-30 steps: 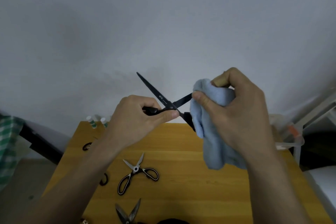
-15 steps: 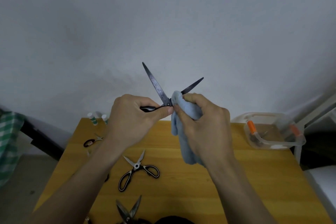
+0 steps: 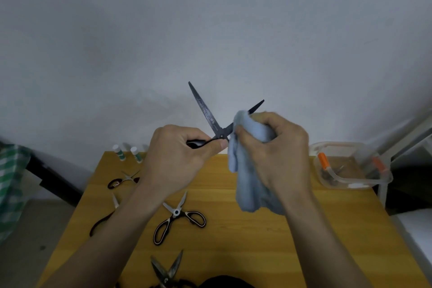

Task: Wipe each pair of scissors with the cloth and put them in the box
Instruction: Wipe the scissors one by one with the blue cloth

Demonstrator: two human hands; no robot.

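Scissors (image 3: 211, 121), blades spread, pinched by left hand (image 3: 177, 159); right hand (image 3: 278, 156) clamps cloth (image 3: 247, 184) around one blade.

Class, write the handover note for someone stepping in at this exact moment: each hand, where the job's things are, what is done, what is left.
Left hand: grips the handle of the black scissors, blades open and raised.
Right hand: pinches the blue cloth around one blade.
Clear box at the table's right edge: something orange-handled lies inside, unclear what.
Done: wiping of this pair under way.
Left: finish it, box it, then the four pairs on the table: black-and-white pair, near-edge pair, two at left.
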